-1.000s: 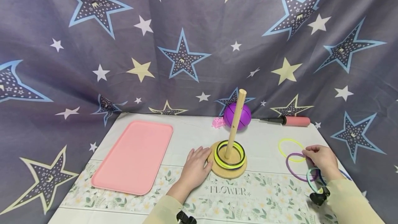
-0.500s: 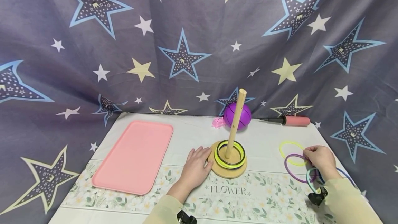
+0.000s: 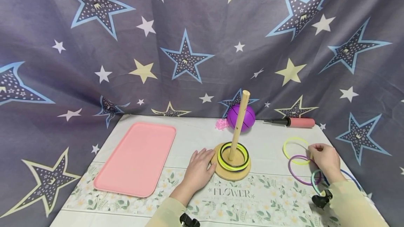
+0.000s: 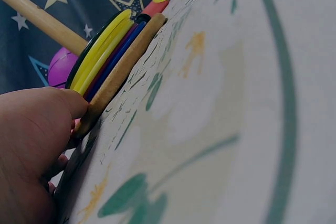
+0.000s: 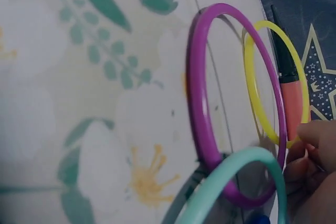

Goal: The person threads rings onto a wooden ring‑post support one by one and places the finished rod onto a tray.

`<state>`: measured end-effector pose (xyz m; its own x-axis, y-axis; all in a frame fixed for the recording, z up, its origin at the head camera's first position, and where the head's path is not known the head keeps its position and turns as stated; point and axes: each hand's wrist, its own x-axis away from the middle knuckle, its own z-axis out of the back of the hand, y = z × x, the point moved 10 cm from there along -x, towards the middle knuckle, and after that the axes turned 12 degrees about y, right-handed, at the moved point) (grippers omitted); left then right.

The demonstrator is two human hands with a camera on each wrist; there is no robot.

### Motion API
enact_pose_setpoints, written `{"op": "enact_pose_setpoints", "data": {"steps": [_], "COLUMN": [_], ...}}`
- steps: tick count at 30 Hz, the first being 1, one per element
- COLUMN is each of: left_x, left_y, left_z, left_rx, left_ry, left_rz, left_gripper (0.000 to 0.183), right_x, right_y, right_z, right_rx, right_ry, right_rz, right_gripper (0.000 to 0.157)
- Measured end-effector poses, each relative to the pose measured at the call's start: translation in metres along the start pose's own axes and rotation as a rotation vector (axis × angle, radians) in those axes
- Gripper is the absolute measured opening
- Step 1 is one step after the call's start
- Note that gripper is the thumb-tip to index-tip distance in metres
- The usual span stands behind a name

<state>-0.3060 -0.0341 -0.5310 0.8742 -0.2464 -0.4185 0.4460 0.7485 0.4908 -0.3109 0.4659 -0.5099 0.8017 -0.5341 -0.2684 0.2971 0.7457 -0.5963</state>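
Observation:
My left hand [image 3: 198, 171] lies beside the wooden ring-toss stand, its fingers extended at the left edge of the round base [image 3: 231, 176]. In the left wrist view the thumb touches that base edge. An upright wooden peg [image 3: 240, 125] rises from the base, with yellow, black and blue rings [image 4: 107, 51] stacked around it. Over on the right, my right hand [image 3: 325, 158] pinches a yellow ring [image 5: 248, 72] between thumb and fingers, slightly raised and tilted. Beneath that hand lies a purple ring [image 5: 198, 87], with a mint-green ring [image 5: 226, 177] and a blue ring [image 3: 350, 176] partly hidden by the arm.
A pink tray [image 3: 135, 160] lies on the left of the table. At the back are a purple ball [image 3: 247, 118], a small pink toy [image 3: 221, 124] and a red-and-black hand pump [image 3: 300, 122]. A starry curtain [image 3: 202, 45] hangs behind the table.
My right hand has shifted up slightly, and the yellow ring has risen a little with it. The purple ring has slid slightly left. My left hand stays in place.

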Motion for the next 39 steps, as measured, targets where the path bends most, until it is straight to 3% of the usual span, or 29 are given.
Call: {"op": "enact_pose_setpoints", "data": {"steps": [8,17,30,39], "left_x": [0.000,0.000,0.000,-0.001], "left_y": [0.001,0.001,-0.001,0.001], "left_z": [0.001,0.000,0.000,0.000], "left_rx": [0.015,0.006,-0.001,0.006], "left_ry": [-0.004,-0.004,0.001,0.001], "left_rz": [0.018,0.006,0.003,0.003], "left_gripper": [0.052,0.052,0.052,0.052], "right_x": [-0.002,-0.001,0.002,0.008], "right_y": [-0.008,-0.022,-0.062,-0.089], "right_z": [0.006,0.015,0.027,0.038], "right_rx": [-0.044,-0.113,-0.281,-0.430], "right_ry": [0.082,0.099,0.102,0.092], "right_rz": [-0.027,-0.035,-0.006,-0.038], "right_gripper": [0.036,0.040,0.043,0.036]}}
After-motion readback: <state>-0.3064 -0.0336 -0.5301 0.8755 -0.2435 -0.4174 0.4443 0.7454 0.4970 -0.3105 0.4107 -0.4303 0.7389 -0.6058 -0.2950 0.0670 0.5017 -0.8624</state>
